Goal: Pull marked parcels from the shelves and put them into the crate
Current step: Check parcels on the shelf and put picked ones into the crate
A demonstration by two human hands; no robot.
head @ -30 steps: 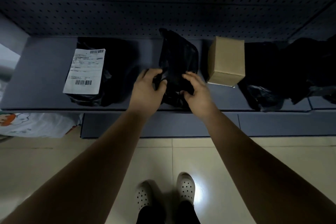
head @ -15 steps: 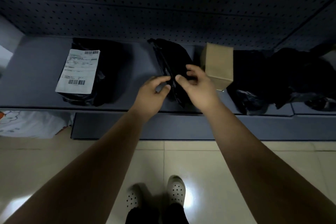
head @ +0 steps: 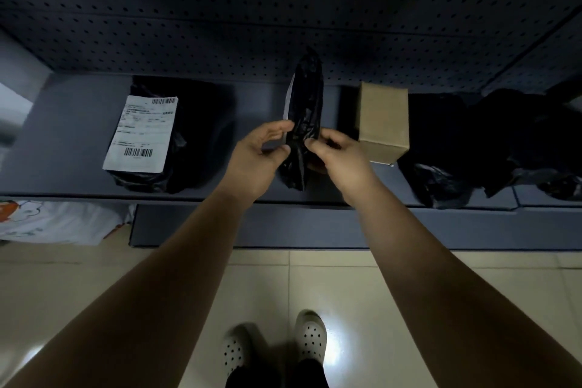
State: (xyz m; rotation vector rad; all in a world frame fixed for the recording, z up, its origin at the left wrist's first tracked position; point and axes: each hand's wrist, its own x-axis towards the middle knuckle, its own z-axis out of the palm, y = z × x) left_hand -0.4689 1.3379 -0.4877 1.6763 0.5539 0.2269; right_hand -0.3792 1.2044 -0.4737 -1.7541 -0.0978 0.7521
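A black plastic parcel (head: 306, 110) stands on its edge, upright, over the middle of the dark shelf (head: 63, 142). A thin white strip shows along its left side. My left hand (head: 263, 154) pinches its left edge between thumb and fingers. My right hand (head: 338, 154) grips its right edge with curled fingers. To the left lies another black parcel (head: 195, 132) with a white barcode label (head: 143, 132) facing up. No crate is in view.
A small cardboard box (head: 382, 123) stands just right of my right hand. Several black bags (head: 472, 142) are piled at the right of the shelf. A white printed bag (head: 56, 224) lies lower left. A pegboard back wall (head: 283, 9) rises behind; beige tiled floor (head: 346, 287) below.
The black parcel has been turned from lying tilted to standing upright on its edge, and both hands shifted their hold to its two sides. The view has shifted slightly.
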